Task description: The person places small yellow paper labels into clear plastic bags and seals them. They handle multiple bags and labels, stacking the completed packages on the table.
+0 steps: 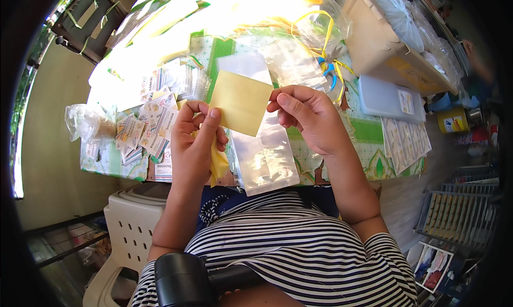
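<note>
Between my hands, above the table, is a square of pale yellow paper (241, 101). The thumb and fingers of my left hand (193, 138) pinch its lower left corner. More crumpled yellow material (218, 164) hangs below that same hand, partly hidden by the fingers. My right hand (311, 120) is closed at the sheet's right edge, thumb and fingertips together on it. Underneath lie flat clear plastic bags (267, 165), reaching to the table's near edge. Left of my left hand is a loose pile of printed cards (152, 128).
A green and white patterned cloth (366, 133) covers the table. Blue-handled scissors (330, 74) and yellow ribbon (327, 26) lie at the back right. Beyond them stand a beige bin (395, 53) and a translucent lidded box (382, 96). Printed sheets (409, 141) lie at the right edge.
</note>
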`<state>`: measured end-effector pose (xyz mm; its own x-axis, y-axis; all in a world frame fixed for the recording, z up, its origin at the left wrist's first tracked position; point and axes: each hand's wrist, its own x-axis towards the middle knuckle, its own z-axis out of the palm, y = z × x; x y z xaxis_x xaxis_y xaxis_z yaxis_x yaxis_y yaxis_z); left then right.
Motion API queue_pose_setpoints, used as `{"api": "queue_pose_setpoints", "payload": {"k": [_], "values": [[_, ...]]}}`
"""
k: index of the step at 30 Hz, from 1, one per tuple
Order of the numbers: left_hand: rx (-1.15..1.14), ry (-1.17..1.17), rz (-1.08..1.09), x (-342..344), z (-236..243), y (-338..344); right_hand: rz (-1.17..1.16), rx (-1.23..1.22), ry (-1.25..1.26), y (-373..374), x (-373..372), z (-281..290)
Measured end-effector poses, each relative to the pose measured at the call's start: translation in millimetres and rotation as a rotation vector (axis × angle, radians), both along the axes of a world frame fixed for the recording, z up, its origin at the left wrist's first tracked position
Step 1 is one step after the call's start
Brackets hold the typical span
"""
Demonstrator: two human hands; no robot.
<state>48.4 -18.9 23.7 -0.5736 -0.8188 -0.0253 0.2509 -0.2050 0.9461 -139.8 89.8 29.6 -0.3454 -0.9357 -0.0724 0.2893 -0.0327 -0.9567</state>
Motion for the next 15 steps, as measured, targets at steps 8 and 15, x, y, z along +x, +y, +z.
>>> {"api": "queue_pose_setpoints", "payload": {"k": [8,15], "values": [[-0.201,-0.141,-0.018,6,1,5,0.030,-0.012,-0.083,2,-7,3],[-0.226,-0.195,-0.111,4,4,14,0.013,-0.001,0.106,2,-6,5]]}}
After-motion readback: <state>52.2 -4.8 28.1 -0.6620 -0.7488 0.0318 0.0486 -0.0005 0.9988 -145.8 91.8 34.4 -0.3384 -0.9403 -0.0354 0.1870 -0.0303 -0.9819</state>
